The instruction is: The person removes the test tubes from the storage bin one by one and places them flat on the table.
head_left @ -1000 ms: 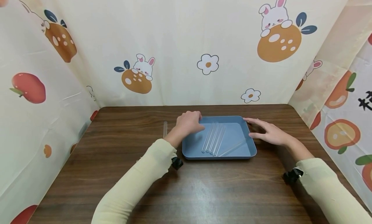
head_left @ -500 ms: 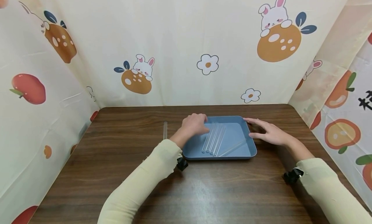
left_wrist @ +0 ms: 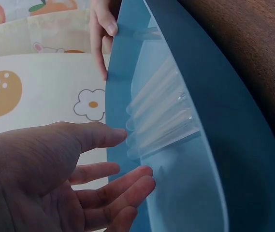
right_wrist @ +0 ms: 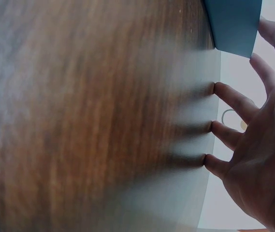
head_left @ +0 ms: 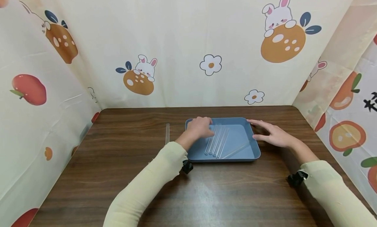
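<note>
A shallow blue tray [head_left: 239, 129] lies on the table, holding several clear test tubes [head_left: 217, 141] side by side. Another test tube [head_left: 235, 150] slants by itself near the tray's front right. My left hand [head_left: 199, 127] hovers over the tray's left part, just beside the row. In the left wrist view its fingers [left_wrist: 127, 191] are spread and loosely bent, with nothing between them. At the tray's right wall, my right hand [head_left: 273, 134] rests with spread fingers; in the right wrist view its thumb and index finger touch the tray's corner [right_wrist: 234, 29], other fingertips the table.
A single clear tube [head_left: 167, 133] lies on the brown wooden table [head_left: 224, 194] left of the tray, its near end hidden by the left sleeve. Printed curtains [head_left: 176, 40] stand behind the table and along both sides.
My left hand has moved right and slightly nearer across the tray, toward the row of test tubes, uncovering the tray's far left corner. The right hand and the tubes stay put.
</note>
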`<action>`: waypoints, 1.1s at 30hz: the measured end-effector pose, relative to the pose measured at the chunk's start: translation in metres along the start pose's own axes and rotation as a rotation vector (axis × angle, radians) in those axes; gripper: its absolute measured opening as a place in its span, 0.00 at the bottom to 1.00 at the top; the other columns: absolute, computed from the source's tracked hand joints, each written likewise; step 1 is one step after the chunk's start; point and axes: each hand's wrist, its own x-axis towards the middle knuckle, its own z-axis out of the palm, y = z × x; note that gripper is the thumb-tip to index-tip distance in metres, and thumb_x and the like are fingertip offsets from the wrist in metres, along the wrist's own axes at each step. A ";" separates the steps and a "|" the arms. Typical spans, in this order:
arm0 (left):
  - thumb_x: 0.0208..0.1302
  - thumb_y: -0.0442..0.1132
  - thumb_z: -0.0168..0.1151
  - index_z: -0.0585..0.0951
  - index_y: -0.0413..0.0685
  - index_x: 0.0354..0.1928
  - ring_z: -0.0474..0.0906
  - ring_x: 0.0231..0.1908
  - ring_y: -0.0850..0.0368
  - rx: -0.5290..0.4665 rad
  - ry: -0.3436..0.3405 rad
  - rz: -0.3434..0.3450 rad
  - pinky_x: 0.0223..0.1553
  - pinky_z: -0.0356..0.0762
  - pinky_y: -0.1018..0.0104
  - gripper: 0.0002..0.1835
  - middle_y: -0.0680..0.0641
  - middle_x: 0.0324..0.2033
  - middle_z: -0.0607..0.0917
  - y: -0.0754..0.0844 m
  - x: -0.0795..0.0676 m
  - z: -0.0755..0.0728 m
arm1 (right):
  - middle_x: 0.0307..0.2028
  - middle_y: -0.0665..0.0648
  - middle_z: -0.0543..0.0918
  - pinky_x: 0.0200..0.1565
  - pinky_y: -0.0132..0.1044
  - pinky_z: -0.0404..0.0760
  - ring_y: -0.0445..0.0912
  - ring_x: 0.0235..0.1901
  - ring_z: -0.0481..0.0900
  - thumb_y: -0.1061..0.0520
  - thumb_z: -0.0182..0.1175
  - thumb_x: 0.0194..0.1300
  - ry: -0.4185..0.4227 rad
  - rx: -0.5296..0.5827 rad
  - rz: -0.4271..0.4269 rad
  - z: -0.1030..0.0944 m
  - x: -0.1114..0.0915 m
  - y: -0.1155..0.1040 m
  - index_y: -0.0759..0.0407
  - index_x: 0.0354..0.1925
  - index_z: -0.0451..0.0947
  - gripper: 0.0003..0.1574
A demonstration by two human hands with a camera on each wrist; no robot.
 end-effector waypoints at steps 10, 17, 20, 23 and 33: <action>0.77 0.57 0.69 0.77 0.63 0.81 0.86 0.60 0.49 0.006 -0.064 -0.008 0.44 0.80 0.57 0.34 0.52 0.77 0.83 -0.002 0.013 0.008 | 0.87 0.65 0.67 0.77 0.82 0.61 0.75 0.86 0.59 0.44 0.66 0.83 0.006 -0.005 -0.010 0.000 0.001 0.000 0.43 0.89 0.62 0.45; 0.78 0.57 0.70 0.77 0.60 0.82 0.85 0.60 0.48 -0.016 -0.081 -0.025 0.51 0.84 0.52 0.35 0.49 0.77 0.83 0.003 0.004 0.006 | 0.87 0.65 0.67 0.77 0.82 0.61 0.75 0.87 0.59 0.44 0.66 0.83 0.002 -0.006 -0.011 0.000 0.001 0.002 0.42 0.89 0.62 0.45; 0.78 0.57 0.70 0.76 0.60 0.82 0.84 0.58 0.49 -0.020 -0.095 -0.031 0.54 0.84 0.51 0.35 0.49 0.77 0.83 0.002 0.004 0.008 | 0.87 0.65 0.67 0.76 0.81 0.63 0.74 0.86 0.61 0.45 0.66 0.83 0.005 -0.008 -0.014 0.000 0.001 0.001 0.42 0.89 0.62 0.45; 0.79 0.57 0.69 0.76 0.59 0.82 0.84 0.57 0.49 -0.011 -0.100 -0.034 0.58 0.85 0.49 0.35 0.50 0.77 0.83 0.001 0.005 0.010 | 0.87 0.65 0.66 0.76 0.83 0.61 0.75 0.86 0.59 0.44 0.66 0.83 0.002 -0.003 -0.006 0.000 0.001 0.001 0.41 0.89 0.61 0.45; 0.78 0.58 0.69 0.81 0.60 0.77 0.83 0.49 0.52 0.033 -0.102 -0.037 0.44 0.81 0.56 0.31 0.51 0.69 0.88 0.001 0.005 0.013 | 0.88 0.65 0.66 0.77 0.84 0.57 0.78 0.87 0.54 0.44 0.66 0.83 -0.002 0.003 -0.007 -0.001 0.001 0.000 0.42 0.89 0.62 0.45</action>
